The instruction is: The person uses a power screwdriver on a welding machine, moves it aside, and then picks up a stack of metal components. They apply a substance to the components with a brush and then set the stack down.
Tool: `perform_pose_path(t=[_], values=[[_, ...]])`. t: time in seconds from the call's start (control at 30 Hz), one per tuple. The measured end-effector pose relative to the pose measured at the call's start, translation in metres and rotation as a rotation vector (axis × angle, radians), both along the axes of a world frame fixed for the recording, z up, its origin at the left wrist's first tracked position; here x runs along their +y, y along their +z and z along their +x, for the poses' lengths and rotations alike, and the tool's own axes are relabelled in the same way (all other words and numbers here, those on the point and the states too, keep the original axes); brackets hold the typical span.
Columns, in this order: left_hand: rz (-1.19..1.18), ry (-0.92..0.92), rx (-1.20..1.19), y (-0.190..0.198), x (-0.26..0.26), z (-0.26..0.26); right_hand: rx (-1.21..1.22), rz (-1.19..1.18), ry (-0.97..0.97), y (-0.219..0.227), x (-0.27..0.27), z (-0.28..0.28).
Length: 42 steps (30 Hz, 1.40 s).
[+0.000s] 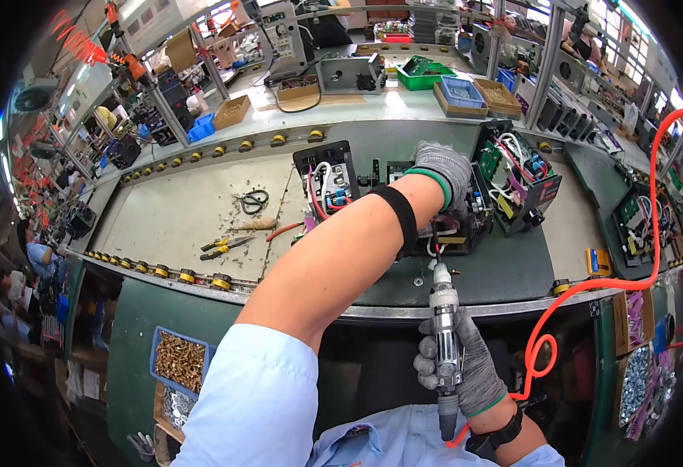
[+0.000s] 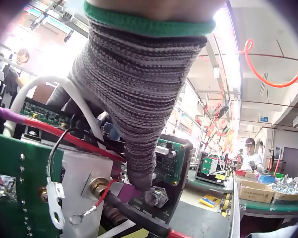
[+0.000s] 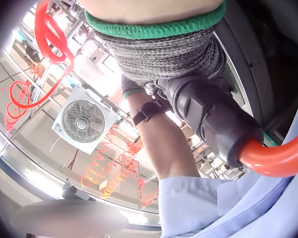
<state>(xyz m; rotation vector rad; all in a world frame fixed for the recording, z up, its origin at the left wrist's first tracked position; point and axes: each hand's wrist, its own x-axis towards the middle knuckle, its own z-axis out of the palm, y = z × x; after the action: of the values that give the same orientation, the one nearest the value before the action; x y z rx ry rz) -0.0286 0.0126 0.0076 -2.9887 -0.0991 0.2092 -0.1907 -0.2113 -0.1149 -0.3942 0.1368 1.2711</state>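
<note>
My gloved left hand reaches over a black-framed electronic unit on the line. In the left wrist view, one fingertip comes down right at a hex nut, beside a black cable lug. Other fingers disappear behind wires, so I cannot tell whether they grip anything. My gloved right hand grips a pneumatic screwdriver, its bit pointing up at the unit's near side. An orange air hose joins the screwdriver's tail. Loose ring terminals on thin leads hang before the metal block.
Similar wired units stand left and right. Yellow-handled pliers and black-handled scissors lie on the left work surface. A blue bin of brass fasteners sits lower left. The orange hose loops along the right side.
</note>
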Motion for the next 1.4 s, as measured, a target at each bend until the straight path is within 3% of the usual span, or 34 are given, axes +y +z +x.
perform_pose_path(t=[0.47,0.73,0.8,0.87,0.93,1.0,1.1,1.17,1.4], values=[[-0.009,0.005,-0.103,-0.003,0.001,-0.004,-0.005,0.029,-0.003,0.008,0.005,0.000],[-0.016,0.036,-0.028,0.010,-0.001,-0.011,-0.051,0.006,0.029,0.011,0.003,0.004],[-0.161,-0.004,-0.283,0.018,0.013,-0.026,-0.004,0.009,0.036,0.010,0.002,0.005],[-0.080,-0.025,-0.509,0.034,0.033,-0.054,-0.019,0.010,0.050,0.003,0.002,0.007],[-0.219,0.120,-0.421,0.055,0.050,-0.090,-0.034,0.004,0.064,0.002,0.000,0.008],[-0.311,0.316,-0.138,0.078,0.046,-0.124,-0.051,-0.009,0.049,0.006,0.000,0.008],[-0.119,0.328,-0.062,0.049,0.059,-0.139,-0.018,0.052,0.063,0.006,-0.001,0.011],[-0.150,0.289,-0.089,0.027,0.062,-0.136,-0.034,0.040,0.077,0.001,-0.001,0.011],[-0.080,0.360,-0.065,0.014,0.052,-0.125,-0.039,0.071,0.068,-0.010,-0.001,0.013]])
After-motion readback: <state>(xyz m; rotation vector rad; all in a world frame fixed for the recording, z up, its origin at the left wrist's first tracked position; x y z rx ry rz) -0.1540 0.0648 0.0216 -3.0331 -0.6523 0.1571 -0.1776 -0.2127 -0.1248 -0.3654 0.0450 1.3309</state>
